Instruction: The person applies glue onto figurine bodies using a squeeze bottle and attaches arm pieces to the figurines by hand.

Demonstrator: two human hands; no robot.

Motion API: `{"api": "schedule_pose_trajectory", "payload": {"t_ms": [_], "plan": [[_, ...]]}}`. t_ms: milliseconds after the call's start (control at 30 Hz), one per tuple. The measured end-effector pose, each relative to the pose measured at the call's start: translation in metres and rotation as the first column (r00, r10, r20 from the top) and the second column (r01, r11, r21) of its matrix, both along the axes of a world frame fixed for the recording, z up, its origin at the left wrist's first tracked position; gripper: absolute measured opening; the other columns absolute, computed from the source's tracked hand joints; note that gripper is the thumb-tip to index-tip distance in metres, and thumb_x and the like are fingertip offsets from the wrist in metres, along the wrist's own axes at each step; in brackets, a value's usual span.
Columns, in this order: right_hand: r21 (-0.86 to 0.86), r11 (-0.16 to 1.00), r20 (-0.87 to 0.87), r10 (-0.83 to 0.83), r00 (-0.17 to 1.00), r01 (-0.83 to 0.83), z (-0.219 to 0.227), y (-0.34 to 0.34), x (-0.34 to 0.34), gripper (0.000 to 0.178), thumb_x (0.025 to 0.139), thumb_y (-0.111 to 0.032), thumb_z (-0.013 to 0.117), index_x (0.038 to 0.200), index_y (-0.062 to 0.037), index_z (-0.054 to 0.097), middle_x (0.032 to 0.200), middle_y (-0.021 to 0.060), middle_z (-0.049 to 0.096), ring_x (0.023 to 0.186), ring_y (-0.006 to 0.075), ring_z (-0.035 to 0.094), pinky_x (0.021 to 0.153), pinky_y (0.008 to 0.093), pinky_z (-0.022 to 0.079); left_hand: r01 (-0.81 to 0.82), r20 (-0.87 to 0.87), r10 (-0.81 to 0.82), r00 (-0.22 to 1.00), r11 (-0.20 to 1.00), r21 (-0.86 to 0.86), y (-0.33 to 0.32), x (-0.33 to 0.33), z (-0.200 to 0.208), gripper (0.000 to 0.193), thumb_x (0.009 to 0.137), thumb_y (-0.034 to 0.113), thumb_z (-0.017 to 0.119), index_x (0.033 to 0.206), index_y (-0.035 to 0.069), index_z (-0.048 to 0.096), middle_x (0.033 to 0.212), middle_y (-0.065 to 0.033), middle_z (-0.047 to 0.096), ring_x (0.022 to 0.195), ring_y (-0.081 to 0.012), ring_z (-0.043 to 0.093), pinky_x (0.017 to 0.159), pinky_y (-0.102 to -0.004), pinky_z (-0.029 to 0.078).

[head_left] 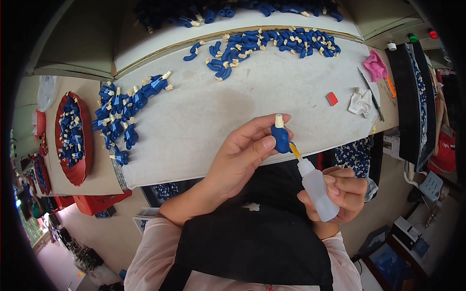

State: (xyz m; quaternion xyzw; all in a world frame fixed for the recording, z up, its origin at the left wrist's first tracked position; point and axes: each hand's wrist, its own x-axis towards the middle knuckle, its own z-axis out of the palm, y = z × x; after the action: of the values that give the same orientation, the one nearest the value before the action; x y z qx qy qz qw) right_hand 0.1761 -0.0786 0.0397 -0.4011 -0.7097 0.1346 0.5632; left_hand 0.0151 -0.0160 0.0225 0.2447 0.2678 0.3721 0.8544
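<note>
Between the thumb and fingers of my left hand (245,153) is a small blue moulded piece (280,139) with a cream-coloured peg on top, held upright over the table's near edge. My right hand (345,191) is wrapped round a translucent white squeeze bottle (319,196), tilted up to the left. Its yellow-orange nozzle tip (294,150) meets the lower right side of the blue piece; whether any liquid comes out is too small to tell. More blue pieces with cream ends lie in a cluster (116,114) at the left and in a heap (238,51) at the back.
A white-covered table (194,116) spreads before me. On its right lie a red block (332,99), a crumpled white cloth (360,102), a thin dark tool (371,92) and a pink object (375,66). A red basin (86,145) of blue pieces stands left. A dark rack (407,92) rises at right.
</note>
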Motion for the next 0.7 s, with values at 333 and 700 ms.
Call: {"api": "schedule_pose_trajectory", "payload": {"t_ms": [333,700], "plan": [[-0.052,0.998,-0.051,-0.031,0.998,0.029,0.0019,-0.0004,-0.004,0.043,0.06,-0.007,0.076,0.092,-0.0029,0.047,0.079,0.0085,0.043,0.057,0.0132,0.046,0.049,0.0228,0.045,0.012,0.011,-0.012,1.0,1.0,0.01,0.0004,0.0009,0.0002,0.037,0.087,0.014,0.045,0.121,0.002,0.039,0.102,-0.0115,0.052,0.101,-0.0187,0.05,0.087,-0.0308,0.04],[0.017,0.995,-0.128,-0.099,0.987,0.101,-0.0072,-0.0026,-0.0062,0.041,0.062,-0.009,0.075,0.091,-0.0028,0.047,0.079,0.0082,0.043,0.055,0.0119,0.045,0.048,0.0209,0.044,0.126,0.095,-0.124,0.988,0.992,-0.024,-0.0021,0.0021,-0.0012,0.039,0.089,0.018,0.041,0.124,0.002,0.036,0.099,-0.0132,0.052,0.096,-0.0198,0.052,0.083,-0.0294,0.042]]}}
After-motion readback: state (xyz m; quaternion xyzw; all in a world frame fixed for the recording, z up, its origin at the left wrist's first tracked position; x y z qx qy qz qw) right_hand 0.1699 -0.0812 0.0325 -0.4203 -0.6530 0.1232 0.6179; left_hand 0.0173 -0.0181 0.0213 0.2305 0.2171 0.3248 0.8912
